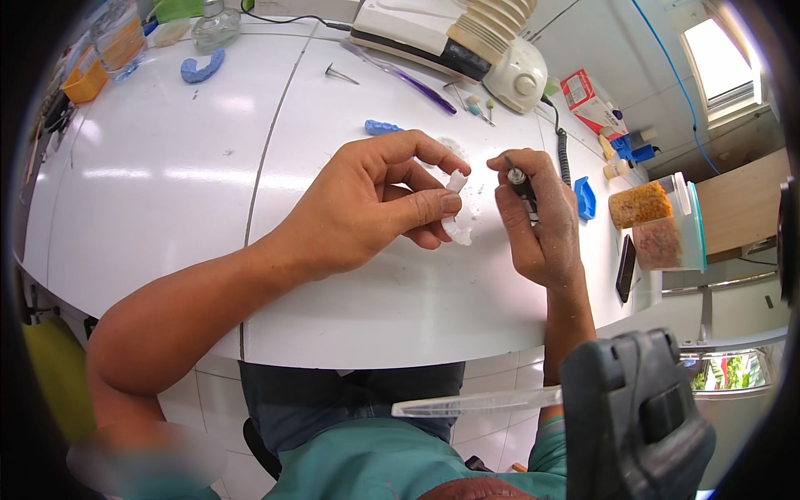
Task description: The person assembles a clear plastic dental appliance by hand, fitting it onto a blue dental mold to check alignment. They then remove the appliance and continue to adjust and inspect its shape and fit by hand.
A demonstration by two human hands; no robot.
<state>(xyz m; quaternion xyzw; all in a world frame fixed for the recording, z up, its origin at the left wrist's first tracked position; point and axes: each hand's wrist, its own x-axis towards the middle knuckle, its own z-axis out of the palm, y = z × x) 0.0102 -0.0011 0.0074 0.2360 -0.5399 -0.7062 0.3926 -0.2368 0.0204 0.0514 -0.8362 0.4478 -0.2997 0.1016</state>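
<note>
My left hand is closed over the middle of the table, pinching a small curved white piece between thumb and fingers. It looks like a dental mould or guard, and the fingers hide part of it. To its right, my right hand grips a dark rotary handpiece whose thin metal tip points up and left. A gap separates the tip from the white piece. Fine dust coats the right fingers, and white specks lie on the table between the hands. Just beyond my left hand lies a small blue moulded piece.
A white machine with a ribbed hose stands at the back. Near it lie a purple-handled tool and several small burs. On the right are a blue tray, plastic tubs and a phone.
</note>
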